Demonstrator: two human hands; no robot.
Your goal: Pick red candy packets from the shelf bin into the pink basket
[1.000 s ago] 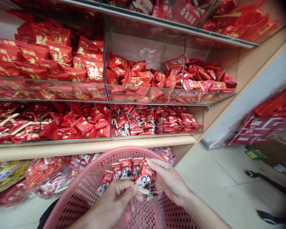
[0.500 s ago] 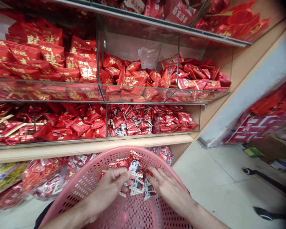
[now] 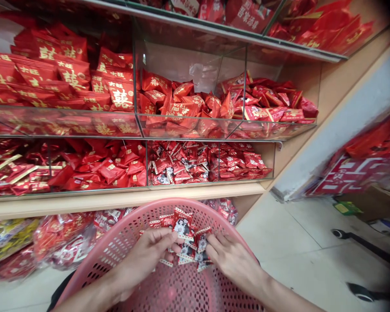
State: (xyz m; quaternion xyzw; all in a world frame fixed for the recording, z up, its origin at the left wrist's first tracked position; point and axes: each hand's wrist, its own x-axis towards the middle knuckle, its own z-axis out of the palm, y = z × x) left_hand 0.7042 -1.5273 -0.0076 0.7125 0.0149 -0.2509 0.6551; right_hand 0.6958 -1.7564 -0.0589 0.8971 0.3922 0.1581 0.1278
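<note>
Over a pink perforated plastic basket (image 3: 94, 255), my left hand (image 3: 146, 253) pinches a small red candy packet (image 3: 183, 223) with a black-and-white couple printed on it. Several similar packets show behind and below those fingers. Opposite it, my right hand (image 3: 230, 253) has its fingertips closed on another candy packet (image 3: 202, 242) of the same kind. More of these packets (image 3: 186, 253) lie between the two hands. My right fingers partly cover the packet's right side.
Ahead stands a shelf (image 3: 195, 192) with clear-walled bins of red candy packets (image 3: 120, 93). The lowest row has a bin of matching couple-print packets (image 3: 180, 162). Bagged sweets (image 3: 63, 234) lie beneath. To the right are floor tiles (image 3: 295, 260) and dark chair legs (image 3: 367, 249).
A packet now shows upright at my right fingertips, where only a bit of red showed before. My left hand has barely moved and keeps its packet, which sits slightly lower.
</note>
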